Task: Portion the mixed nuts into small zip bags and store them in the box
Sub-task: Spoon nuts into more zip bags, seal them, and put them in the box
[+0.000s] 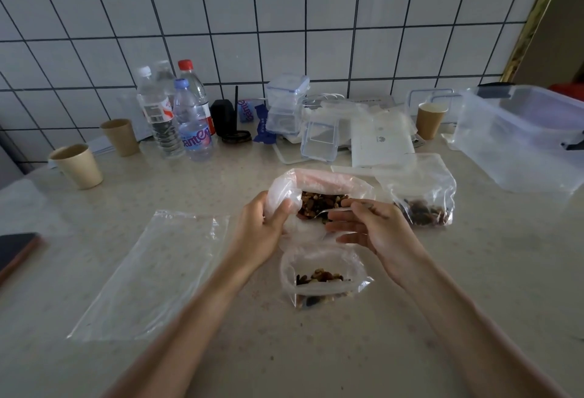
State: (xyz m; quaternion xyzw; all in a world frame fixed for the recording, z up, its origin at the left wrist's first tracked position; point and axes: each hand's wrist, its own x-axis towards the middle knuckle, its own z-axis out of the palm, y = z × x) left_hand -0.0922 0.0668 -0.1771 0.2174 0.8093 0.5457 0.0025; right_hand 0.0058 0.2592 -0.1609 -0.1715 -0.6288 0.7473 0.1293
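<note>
- Empty zip bag (151, 274): flat on table (379, 350), left of both arms, well apart from any fingers. Thin clear film, v. light, floppy, prob. slippery; best pinched at zip edge at far end, one side of mouth at a time.
- Left hand (262, 227): fingers curled shut round bunched left rim of big nut bag (316, 189), thumb pressed on film. Holds mouth open and up.
- Big nut bag: centre of table, between the two hands, mouth facing camera, mixed nuts (319, 205) heaped inside. Soft film w/ loose heavy fill, so likely to sag or tip if rim let go; grip on gathered rim looks right, not on belly.
- Small open bag (325, 277): just below big bag, near both wrists, untouched by fingers. Part-filled, mouth gaping, slumped; prob. spills if nudged. Take by zip lips when sealing.
- Right hand (373, 227): at big bag's mouth; thumb and forefinger pinched on what looks like a thin spoon handle, bowl toward nuts, rest of fingers loosely spread below. Handle blurred, not certain.
- Filled small bag (423, 198): right of right hand, near but not touching; lumpy, stable enough, sealed or not cannot tell.
- Clear box (518, 138): far right, open, rigid, light; well apart from hands.
</note>
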